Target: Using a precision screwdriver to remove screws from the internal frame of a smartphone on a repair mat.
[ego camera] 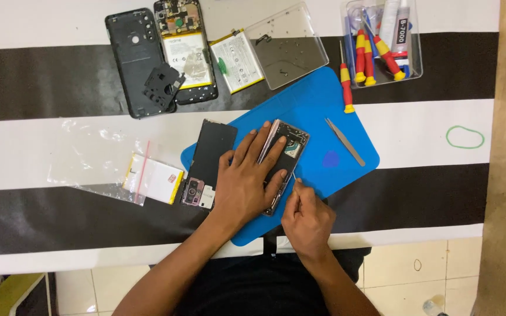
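Opened smartphone [283, 161], a slim rectangular body with its glossy back panel lifted at one long edge, lies on the blue mat [346, 117] at the desk's near side. Right hand [307, 219] sits nearest the wearer, fingers pinched together on a thin metal tool whose tip meets the phone's lower right edge. Left hand [246, 178] lies flat across the phone, fingers spread apart and pressing it down, fingertips at the raised panel. Just left of that hand rests a dark flat phone frame [206, 161] with exposed camera parts at its near end. Further left lie a white-and-yellow battery [153, 178] and a crinkled clear plastic bag [92, 155]. On the mat to the right are a blue teardrop pick [331, 159] and slender steel tweezers [345, 141]. Beyond, on the black-and-white striped desk [42, 82], lie a second dismantled phone [185, 50], a black back cover [136, 61], a clear lid [291, 50] and a clear tub [382, 44] of red-and-yellow screwdrivers.
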